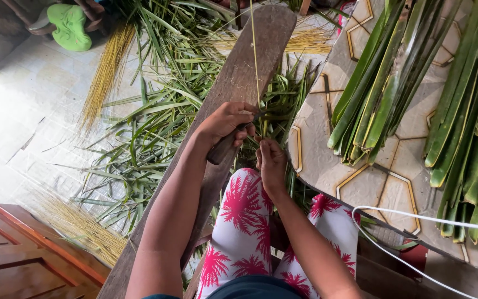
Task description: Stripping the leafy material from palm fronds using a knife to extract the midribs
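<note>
My left hand [225, 123] is closed around a knife with a dark wooden handle [218, 153], its blade lying against a thin palm leaf midrib [255, 55]. The midrib runs straight up from my hands over a long wooden plank [239, 72]. My right hand [272, 163] pinches the lower end of the midrib just below the blade. Both hands hover above my knees, which are in white trousers with a pink palm print [244, 216].
Bundles of long green palm leaves [383, 88] lie on a table with a patterned cover [316, 160] at the right. Green leaf strips [145, 127] and yellowish midrib bundles [106, 72] litter the tiled floor. A white cable [416, 218] crosses the table's edge. A wooden door [6, 254] is at the lower left.
</note>
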